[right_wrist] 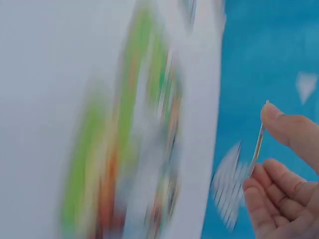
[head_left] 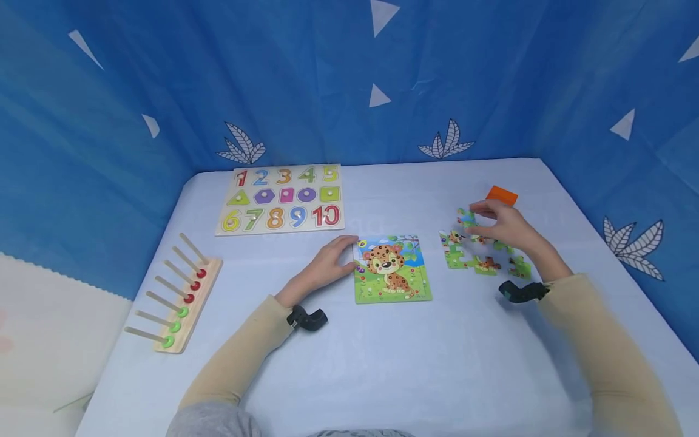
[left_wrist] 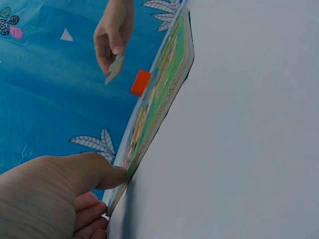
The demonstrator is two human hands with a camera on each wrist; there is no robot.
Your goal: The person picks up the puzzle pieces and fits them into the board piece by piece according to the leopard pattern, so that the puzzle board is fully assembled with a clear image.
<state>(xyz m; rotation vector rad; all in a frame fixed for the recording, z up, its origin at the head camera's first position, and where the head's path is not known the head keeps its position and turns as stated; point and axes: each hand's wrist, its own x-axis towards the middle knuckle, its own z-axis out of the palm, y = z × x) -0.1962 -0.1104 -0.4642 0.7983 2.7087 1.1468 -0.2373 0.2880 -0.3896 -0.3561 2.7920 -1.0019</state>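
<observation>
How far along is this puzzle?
Little looks done: I see no piece seams in the square, green-and-blue leopard board. The right hand pinches one small blue-and-green jigsaw piece; the left hand grips the board's edge. Seemingly left to fit: the loose, flat, mostly green jigsaw pieces right of the board.

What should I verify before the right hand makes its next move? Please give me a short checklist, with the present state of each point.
1. Right hand has a secure piece: ok, thumb and fingers pinch one puzzle piece.
2. Left hand is at the picture board: ok, it touches the left edge.
3. Path to the board: ok, only bare tablecloth shows between it and the loose pieces.
4. Number board and peg stand out of the way: ok, both left of the picture board.
5. Where the held piece belongs: cannot tell, its picture is too small.
</observation>
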